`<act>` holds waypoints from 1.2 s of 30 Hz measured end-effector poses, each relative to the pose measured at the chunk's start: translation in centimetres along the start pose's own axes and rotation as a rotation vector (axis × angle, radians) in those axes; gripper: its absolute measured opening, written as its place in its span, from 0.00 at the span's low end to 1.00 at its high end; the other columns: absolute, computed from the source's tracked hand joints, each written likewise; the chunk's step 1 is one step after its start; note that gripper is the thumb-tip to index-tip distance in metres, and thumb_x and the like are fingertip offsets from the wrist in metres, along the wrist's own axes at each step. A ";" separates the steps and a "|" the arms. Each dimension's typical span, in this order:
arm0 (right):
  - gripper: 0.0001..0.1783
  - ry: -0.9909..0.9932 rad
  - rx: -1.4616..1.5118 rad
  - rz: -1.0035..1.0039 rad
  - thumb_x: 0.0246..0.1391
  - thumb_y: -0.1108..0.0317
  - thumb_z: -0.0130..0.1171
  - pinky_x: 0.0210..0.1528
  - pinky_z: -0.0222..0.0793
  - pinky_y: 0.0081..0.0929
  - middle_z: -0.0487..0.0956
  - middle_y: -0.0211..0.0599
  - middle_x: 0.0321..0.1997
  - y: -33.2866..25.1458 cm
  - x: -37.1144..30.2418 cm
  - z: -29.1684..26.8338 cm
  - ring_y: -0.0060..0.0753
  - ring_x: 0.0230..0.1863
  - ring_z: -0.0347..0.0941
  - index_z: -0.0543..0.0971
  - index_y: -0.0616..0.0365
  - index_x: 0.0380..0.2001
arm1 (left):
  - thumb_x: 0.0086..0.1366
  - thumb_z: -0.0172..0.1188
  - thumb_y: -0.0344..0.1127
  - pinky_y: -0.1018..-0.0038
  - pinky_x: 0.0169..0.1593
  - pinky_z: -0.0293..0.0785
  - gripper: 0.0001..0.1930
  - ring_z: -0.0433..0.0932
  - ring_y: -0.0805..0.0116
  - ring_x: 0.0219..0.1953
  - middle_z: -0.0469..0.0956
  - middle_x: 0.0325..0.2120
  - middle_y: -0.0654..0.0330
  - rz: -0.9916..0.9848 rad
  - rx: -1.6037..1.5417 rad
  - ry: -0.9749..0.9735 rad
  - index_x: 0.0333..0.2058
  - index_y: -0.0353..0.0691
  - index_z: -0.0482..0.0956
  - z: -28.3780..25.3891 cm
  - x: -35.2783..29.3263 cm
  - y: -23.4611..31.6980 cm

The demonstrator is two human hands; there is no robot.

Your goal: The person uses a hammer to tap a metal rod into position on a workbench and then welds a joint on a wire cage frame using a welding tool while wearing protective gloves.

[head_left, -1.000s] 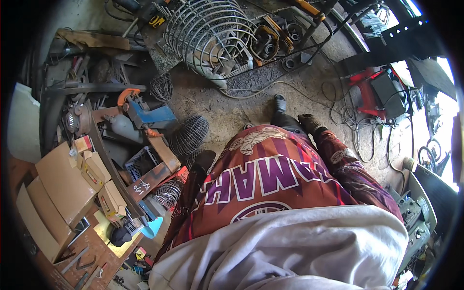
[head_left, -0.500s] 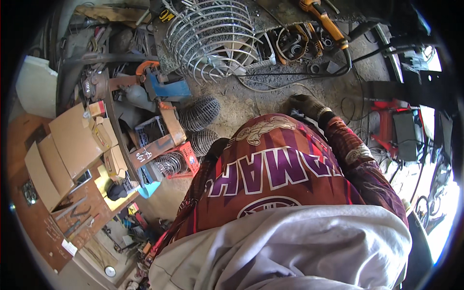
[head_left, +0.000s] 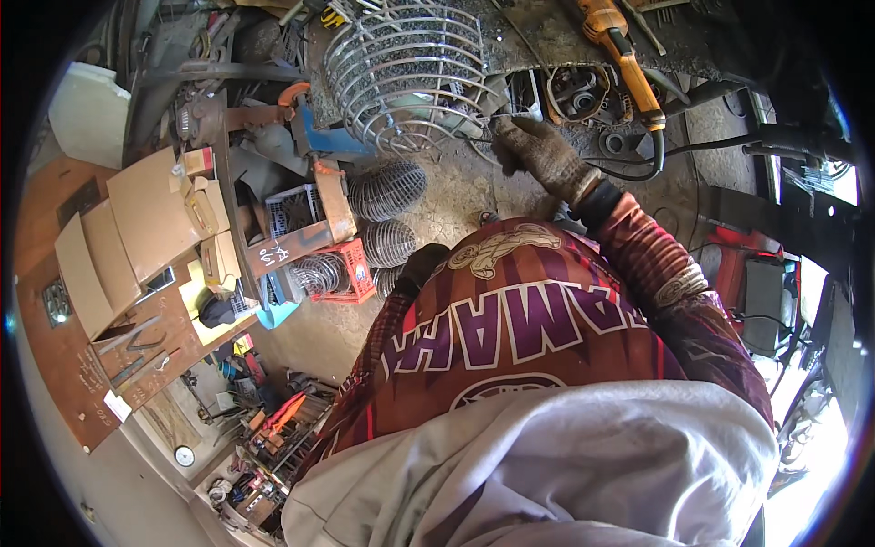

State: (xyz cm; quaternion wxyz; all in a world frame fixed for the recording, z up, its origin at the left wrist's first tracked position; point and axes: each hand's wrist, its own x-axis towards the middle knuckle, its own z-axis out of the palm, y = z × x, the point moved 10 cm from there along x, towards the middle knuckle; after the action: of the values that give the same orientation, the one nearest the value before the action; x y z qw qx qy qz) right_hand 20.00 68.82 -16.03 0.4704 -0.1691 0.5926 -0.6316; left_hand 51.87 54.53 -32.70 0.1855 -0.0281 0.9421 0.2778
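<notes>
My right hand (head_left: pixel 545 159), in a brown and grey knit work glove, reaches forward beside the lower right edge of a round wire cage (head_left: pixel 410 77). Its fingers look parted and nothing shows in them; I cannot tell whether it touches the wire. The cage is made of curved metal rods and rests on the dark workbench (head_left: pixel 524 46). My left hand (head_left: pixel 421 269), in a dark glove, hangs low at the left side of my body. Shadow and the shirt hide its fingers. Wire coils (head_left: pixel 387 190) lie on the floor near it.
An orange corded power tool (head_left: pixel 629 73) lies at the bench's right, its cable trailing rightward. A red crate (head_left: pixel 360 273) stands by the coils. Cardboard boxes (head_left: pixel 150 237) sit on a brown table (head_left: pixel 55 356) at left. A red and black machine (head_left: pixel 752 283) stands at right.
My right hand has moved forward and left, from beside my body toward the wire cage. The view has shifted slightly. My left hand stays low at my side.
</notes>
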 end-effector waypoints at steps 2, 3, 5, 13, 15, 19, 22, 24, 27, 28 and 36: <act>0.26 0.336 -0.363 -0.394 0.59 0.48 0.54 0.39 0.74 0.33 0.80 0.42 0.36 -3.7 -0.6 -3.0 0.38 0.34 0.79 0.73 0.59 0.50 | 0.61 0.54 0.39 0.65 0.47 0.73 0.13 0.77 0.53 0.42 0.79 0.38 0.51 -0.056 -0.007 -0.026 0.40 0.40 0.80 1.5 -1.0 -2.2; 0.25 0.379 -0.484 -0.367 0.58 0.48 0.55 0.39 0.74 0.36 0.80 0.43 0.37 -5.5 -1.3 -3.1 0.41 0.36 0.79 0.74 0.56 0.50 | 0.61 0.54 0.39 0.65 0.47 0.72 0.13 0.77 0.53 0.41 0.79 0.37 0.51 -0.088 -0.026 -0.028 0.39 0.40 0.80 2.6 -2.1 -3.1; 0.24 0.473 -0.731 -0.321 0.56 0.50 0.56 0.40 0.74 0.41 0.80 0.45 0.40 -11.8 -3.9 -3.5 0.47 0.40 0.79 0.74 0.52 0.51 | 0.61 0.54 0.40 0.65 0.46 0.72 0.12 0.77 0.53 0.41 0.79 0.36 0.51 -0.121 -0.056 -0.032 0.39 0.40 0.80 3.7 -3.6 -3.4; 0.23 0.687 -1.222 -0.068 0.56 0.50 0.54 0.45 0.72 0.46 0.80 0.47 0.42 -12.8 -0.7 -7.3 0.51 0.45 0.77 0.74 0.47 0.51 | 0.61 0.54 0.41 0.65 0.44 0.72 0.12 0.77 0.53 0.38 0.79 0.33 0.51 -0.092 -0.147 -0.032 0.36 0.40 0.80 1.8 -1.1 -4.9; 0.25 0.653 -1.207 0.008 0.56 0.49 0.53 0.48 0.71 0.46 0.79 0.47 0.46 -12.3 0.2 -7.6 0.52 0.48 0.75 0.73 0.47 0.54 | 0.61 0.54 0.41 0.65 0.43 0.72 0.12 0.77 0.53 0.38 0.79 0.32 0.51 -0.114 -0.229 -0.016 0.36 0.40 0.80 0.6 -0.2 -5.9; 0.24 0.666 -1.123 -0.207 0.57 0.51 0.53 0.47 0.71 0.44 0.79 0.49 0.46 -11.8 -0.1 -7.5 0.53 0.48 0.75 0.74 0.52 0.52 | 0.61 0.53 0.41 0.65 0.41 0.72 0.12 0.77 0.53 0.36 0.78 0.30 0.51 -0.007 -0.124 -0.068 0.34 0.40 0.80 -1.6 1.1 -5.6; 0.22 0.573 -0.788 -0.213 0.59 0.54 0.53 0.45 0.72 0.39 0.80 0.47 0.42 -10.5 -1.5 -6.1 0.49 0.44 0.77 0.75 0.57 0.50 | 0.64 0.51 0.42 0.65 0.40 0.71 0.13 0.77 0.54 0.34 0.78 0.28 0.53 -0.233 -0.403 -0.165 0.32 0.40 0.79 -3.1 1.1 -5.4; 0.19 0.453 -0.507 -0.229 0.62 0.58 0.51 0.37 0.72 0.27 0.79 0.38 0.33 -8.6 -2.6 -5.2 0.31 0.35 0.76 0.75 0.62 0.47 | 0.64 0.54 0.41 0.67 0.43 0.72 0.11 0.78 0.54 0.39 0.79 0.32 0.53 -0.095 -0.393 -0.055 0.35 0.40 0.79 -8.5 2.4 -1.2; 0.18 0.436 -1.231 -0.731 0.60 0.60 0.55 0.36 0.71 0.29 0.78 0.40 0.33 -9.3 -6.5 0.4 0.31 0.32 0.74 0.74 0.61 0.48 | 0.65 0.53 0.42 0.68 0.47 0.72 0.13 0.78 0.54 0.42 0.80 0.36 0.52 0.061 -0.458 0.043 0.38 0.39 0.79 -10.6 2.9 -0.5; 0.17 0.427 -0.694 -0.479 0.60 0.61 0.54 0.36 0.72 0.28 0.78 0.39 0.34 -7.2 -6.1 -1.3 0.30 0.32 0.74 0.74 0.61 0.48 | 0.65 0.53 0.42 0.68 0.47 0.72 0.13 0.78 0.54 0.43 0.80 0.37 0.52 0.073 -0.455 0.056 0.38 0.39 0.79 -11.4 3.4 0.1; 0.15 0.409 0.527 -0.121 0.62 0.64 0.54 0.32 0.72 0.24 0.77 0.33 0.34 2.1 -7.7 0.2 0.25 0.31 0.74 0.74 0.61 0.48 | 0.62 0.54 0.48 0.63 0.44 0.74 0.16 0.79 0.50 0.42 0.80 0.37 0.50 -0.156 -0.209 -0.150 0.37 0.43 0.80 -10.7 3.8 -2.7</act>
State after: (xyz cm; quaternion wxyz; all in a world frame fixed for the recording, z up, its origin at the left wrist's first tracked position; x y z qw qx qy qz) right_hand 24.83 75.17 -15.23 0.3309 0.0536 0.4797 -0.8109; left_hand 45.15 46.70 -27.21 0.2726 -0.0996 0.8865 0.3602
